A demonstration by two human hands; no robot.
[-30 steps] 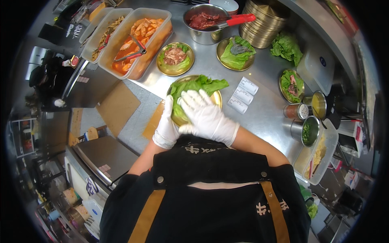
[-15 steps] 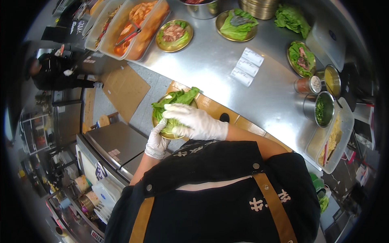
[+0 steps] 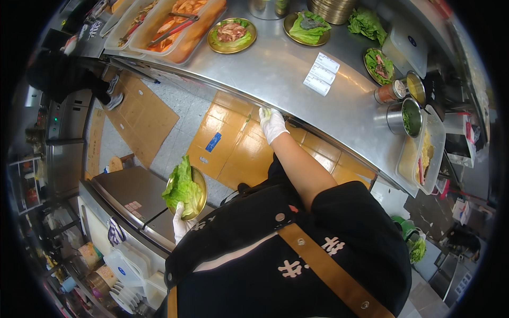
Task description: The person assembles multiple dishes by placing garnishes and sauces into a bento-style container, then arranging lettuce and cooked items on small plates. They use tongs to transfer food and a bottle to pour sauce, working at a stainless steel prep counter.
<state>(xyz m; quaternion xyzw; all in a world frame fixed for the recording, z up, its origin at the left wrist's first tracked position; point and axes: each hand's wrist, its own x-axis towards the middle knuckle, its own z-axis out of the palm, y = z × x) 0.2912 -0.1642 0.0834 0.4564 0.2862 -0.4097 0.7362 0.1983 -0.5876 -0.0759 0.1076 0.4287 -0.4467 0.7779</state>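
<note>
My left hand (image 3: 183,225), in a white glove, grips the lower rim of a round gold plate (image 3: 201,188). Green lettuce leaves (image 3: 182,192) cover much of the plate and hang past its left rim. My right hand (image 3: 272,125), also gloved, reaches forward with its fingers hooked at the front edge of the steel counter (image 3: 265,79). Its fingertips are partly hidden there. On the counter beyond, gold plates of lettuce carry raw meat (image 3: 231,33) and a grey topping (image 3: 313,24).
Clear tubs of red marinated food (image 3: 175,29) with tongs stand at the far left. Paper slips (image 3: 321,74) lie mid-counter. A steel pot of chopped greens (image 3: 405,117) and a tub (image 3: 432,153) sit at right. Another person (image 3: 66,79) stands at far left.
My right hand has left the lettuce and moved forward to the counter edge. My left hand has drawn the plate down and left. The view has turned slightly.
</note>
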